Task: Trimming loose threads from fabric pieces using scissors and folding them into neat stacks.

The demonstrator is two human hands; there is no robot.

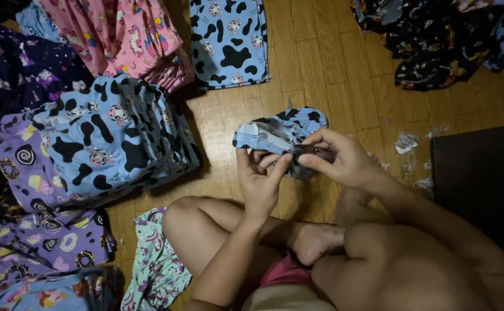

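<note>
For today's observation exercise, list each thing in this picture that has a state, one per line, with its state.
Left hand: gripping the blue cow-print fabric piece from below.
Right hand: pinching the same piece's edge.
Blue cow-print fabric piece: bunched, held above the floor.
Blue cow-print stack: folded, piled on the wooden floor.
Pink printed garments: folded, stacked.
Fabric scraps: loose, scattered.

Blue cloth (279,133) — black cow patches

The right hand (335,158) covers the middle of the blue cow-print cloth (278,135), whatever its fingertips pinch stays hidden, and the dark pile (436,40) runs off the top edge.
</note>
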